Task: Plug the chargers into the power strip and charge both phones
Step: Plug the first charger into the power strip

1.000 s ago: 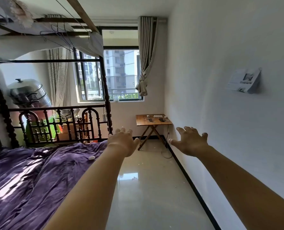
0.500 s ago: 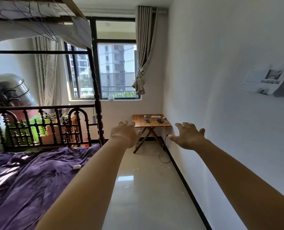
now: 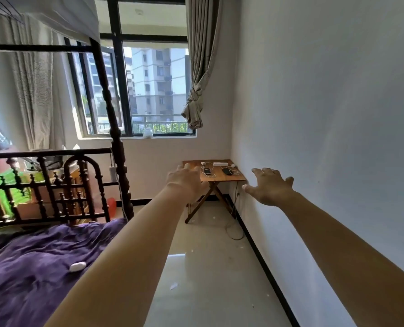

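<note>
A small wooden folding table (image 3: 229,177) stands in the far corner under the window. On it lie a white power strip (image 3: 220,164), two dark phones (image 3: 206,171) (image 3: 226,171) and white chargers with tangled cables (image 3: 233,166). My left hand (image 3: 186,182) is stretched out ahead, fingers spread, holding nothing, and it overlaps the table's left edge in the picture. My right hand (image 3: 270,187) is also stretched out with fingers apart and holds nothing, beside the white wall. Both hands are still well short of the table.
A bed with a purple blanket (image 3: 36,263) and a dark wooden footboard (image 3: 54,187) fills the left. A white oval object (image 3: 77,266) lies on the blanket. A shiny tiled floor (image 3: 210,267) runs between bed and right wall. A cable (image 3: 234,223) hangs from the table to the floor.
The view has moved forward along the aisle, so the table and window look larger and nearer. Both arms stay stretched out with the hands open.
</note>
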`<act>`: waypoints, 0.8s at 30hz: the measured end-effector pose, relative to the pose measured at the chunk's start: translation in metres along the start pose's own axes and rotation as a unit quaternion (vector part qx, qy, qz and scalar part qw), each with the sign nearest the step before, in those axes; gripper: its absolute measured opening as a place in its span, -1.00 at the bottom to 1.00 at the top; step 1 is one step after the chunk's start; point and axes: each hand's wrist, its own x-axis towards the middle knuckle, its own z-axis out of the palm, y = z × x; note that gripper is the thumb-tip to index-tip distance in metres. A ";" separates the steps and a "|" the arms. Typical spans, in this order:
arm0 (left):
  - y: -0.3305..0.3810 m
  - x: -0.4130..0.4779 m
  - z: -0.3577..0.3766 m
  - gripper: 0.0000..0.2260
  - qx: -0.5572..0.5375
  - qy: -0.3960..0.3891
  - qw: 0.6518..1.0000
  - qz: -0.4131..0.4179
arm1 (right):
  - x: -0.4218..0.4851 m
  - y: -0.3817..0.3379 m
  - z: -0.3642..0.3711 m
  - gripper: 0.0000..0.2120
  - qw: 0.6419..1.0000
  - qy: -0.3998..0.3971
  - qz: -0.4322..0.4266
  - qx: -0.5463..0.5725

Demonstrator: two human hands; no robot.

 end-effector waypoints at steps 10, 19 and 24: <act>-0.023 0.218 0.069 -0.52 -0.028 -0.007 0.999 0.013 | 0.206 -0.002 0.060 -0.37 1.000 -0.011 0.025 -0.004; -0.018 0.427 0.133 -0.54 -0.082 0.002 0.997 0.001 | 0.409 0.029 0.113 -0.42 0.999 -0.021 0.023 0.007; -0.017 0.540 0.167 -0.55 -0.106 -0.006 0.994 -0.010 | 0.521 0.040 0.136 -0.41 0.999 -0.034 0.025 0.007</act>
